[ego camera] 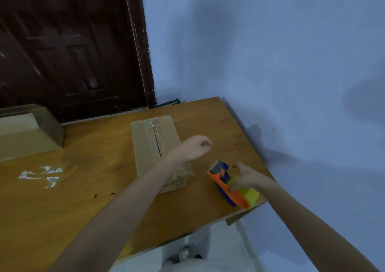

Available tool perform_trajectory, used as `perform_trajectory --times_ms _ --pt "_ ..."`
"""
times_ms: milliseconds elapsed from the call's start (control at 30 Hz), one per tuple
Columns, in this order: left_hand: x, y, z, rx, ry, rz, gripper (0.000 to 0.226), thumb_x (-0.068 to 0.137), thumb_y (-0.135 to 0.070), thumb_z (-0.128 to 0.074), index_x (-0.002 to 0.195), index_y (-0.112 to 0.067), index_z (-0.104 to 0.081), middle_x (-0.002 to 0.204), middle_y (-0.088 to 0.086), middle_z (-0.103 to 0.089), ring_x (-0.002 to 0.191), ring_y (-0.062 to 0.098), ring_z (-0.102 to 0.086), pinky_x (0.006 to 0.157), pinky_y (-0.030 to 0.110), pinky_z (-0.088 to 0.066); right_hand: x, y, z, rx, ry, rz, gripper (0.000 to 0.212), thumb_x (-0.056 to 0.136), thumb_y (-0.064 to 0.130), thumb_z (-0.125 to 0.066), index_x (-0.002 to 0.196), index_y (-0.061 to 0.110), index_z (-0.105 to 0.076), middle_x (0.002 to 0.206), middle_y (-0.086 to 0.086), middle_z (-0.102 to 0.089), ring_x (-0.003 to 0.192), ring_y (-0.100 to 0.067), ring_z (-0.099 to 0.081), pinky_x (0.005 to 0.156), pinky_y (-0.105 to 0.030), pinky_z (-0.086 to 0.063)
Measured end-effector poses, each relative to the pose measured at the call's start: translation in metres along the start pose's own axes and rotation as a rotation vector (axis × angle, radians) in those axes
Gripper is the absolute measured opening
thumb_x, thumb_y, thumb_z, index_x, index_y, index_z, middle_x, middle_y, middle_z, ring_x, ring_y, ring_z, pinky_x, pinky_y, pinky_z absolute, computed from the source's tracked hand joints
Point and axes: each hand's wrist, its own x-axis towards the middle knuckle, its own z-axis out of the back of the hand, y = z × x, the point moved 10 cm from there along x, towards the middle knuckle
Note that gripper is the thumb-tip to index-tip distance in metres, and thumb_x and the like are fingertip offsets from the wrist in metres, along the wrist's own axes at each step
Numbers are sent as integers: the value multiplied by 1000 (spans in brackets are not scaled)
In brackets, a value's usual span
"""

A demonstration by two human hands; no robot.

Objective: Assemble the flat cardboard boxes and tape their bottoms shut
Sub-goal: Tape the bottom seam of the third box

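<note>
Right hand: rests on top of the tape dispenser, fingers curled down over its yellow roll; it appears to grip the tool, though the fingertips are partly hidden
Left hand: hovers in the air with fingers loosely curled, holding nothing; it hangs over the near right part of the box
Box: assembled, lying on the table just left of the right hand and beneath the left hand; the taped face is turned up
Tape seam: clear tape runs along the centre slit beyond the left hand; judged already sealed, though blur hides how well the near end is stuck
Second box: open cardboard shape well to the left of both hands, at the far table edge
Dispenser position: close to the table's right edge, under the right hand; orange frame and blue body, cutter end pointing away from the wrist
Handling, box: judged light and fairly stiff at the folds, but the walls would dent under a hard squeeze; best taken with flat palms on opposite long sides, near the corners
Handling, dispenser: rigid plastic, light; take hold around the roll and frame, keeping fingers clear of the cutter end
</note>
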Motion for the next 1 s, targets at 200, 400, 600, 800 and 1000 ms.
perform_trajectory --times_ms 200,400,600,800,1000 --pt "-37 26 29 -48 -235 33 27 98 -12 -46 122 -15 -59 127 2 -58 118 14 -53 101 29 -44 39 -11 1 53 -33 -135 86 73 19 -79 143 2 -32 142 -16 -40 126 -32 -44 93 -36 -45" --pt "-72 47 35 -13 -343 93 27 99 -13 -45 118 -19 -62 121 -4 -61 100 11 -59 85 19 -47 49 5 -14 -82 2 -117 99 70 40 -75 147 9 -20 146 -14 -31 127 -31 -40 83 -35 -43" --pt "-102 66 35 -151 -457 119 24 97 -10 -47 111 -18 -64 109 -8 -64 102 5 -57 91 20 -46 52 9 -3 -242 -61 -118 89 76 54 -63 144 11 -27 141 -14 -38 125 -31 -42 89 -37 -43" --pt "-139 98 40 -243 -647 183 25 95 -5 -49 103 -21 -66 105 -8 -62 95 4 -57 75 9 -43 44 13 8 -412 -110 -165 86 72 69 -47 137 14 -35 121 -10 -46 114 -29 -48 83 -39 -41" --pt "-189 154 35 -404 -880 371 34 97 -18 -50 131 -20 -54 128 -6 -53 119 13 -49 96 26 -41 -17 89 8 28 -439 349 49 100 40 -36 140 13 -41 146 -7 -38 134 -25 -36 107 -38 -33"
